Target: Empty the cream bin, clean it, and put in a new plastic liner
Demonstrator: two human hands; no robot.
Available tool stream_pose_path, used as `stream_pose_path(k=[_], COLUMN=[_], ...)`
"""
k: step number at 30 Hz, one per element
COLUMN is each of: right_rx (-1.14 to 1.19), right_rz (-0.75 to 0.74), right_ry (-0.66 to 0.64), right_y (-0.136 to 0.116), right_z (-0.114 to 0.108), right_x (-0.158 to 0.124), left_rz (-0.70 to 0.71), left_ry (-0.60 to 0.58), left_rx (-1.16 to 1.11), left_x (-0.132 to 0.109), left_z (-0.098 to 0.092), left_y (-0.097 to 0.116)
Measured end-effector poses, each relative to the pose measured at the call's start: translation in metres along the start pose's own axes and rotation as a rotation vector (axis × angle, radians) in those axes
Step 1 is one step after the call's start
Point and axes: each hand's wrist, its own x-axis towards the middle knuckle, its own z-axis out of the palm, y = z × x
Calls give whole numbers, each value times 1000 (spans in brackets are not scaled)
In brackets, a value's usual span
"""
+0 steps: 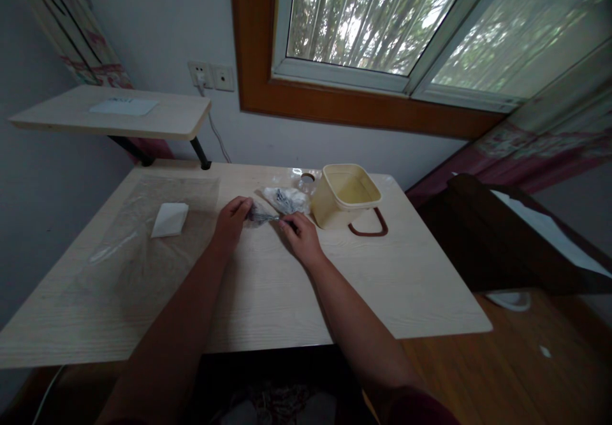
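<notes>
Between my two hands is a small clear plastic bag (262,213) with dark bits showing in it. My left hand (233,218) is closed on its left side. The fingers of my right hand (301,234) pinch its narrow right end. Just behind lies a second plastic bag (287,199) with white and dark contents I cannot make out. To the right of my right hand stands a pale yellow plastic bucket (327,205), its brown handle (386,226) folded down on the table.
A clear plastic sheet (129,259) lies on the left of the table (382,285), with a folded white paper (170,220) on it. A raised shelf (167,116) stands at the back left. A roll of clear tape (306,181) is near the wall.
</notes>
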Motion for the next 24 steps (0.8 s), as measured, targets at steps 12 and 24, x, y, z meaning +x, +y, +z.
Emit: stream_pose_path(k=[12, 24], right_rx=[-25, -8], right_rz=[26, -1], right_ry=[1, -15], right_y=[1, 4], right_z=[1, 1], right_x=[0, -1], left_rz=[569, 733], left_ry=[27, -351], left_rx=[555, 852], left_x=[-7, -3], left_z=[-6, 4], left_y=[11, -15])
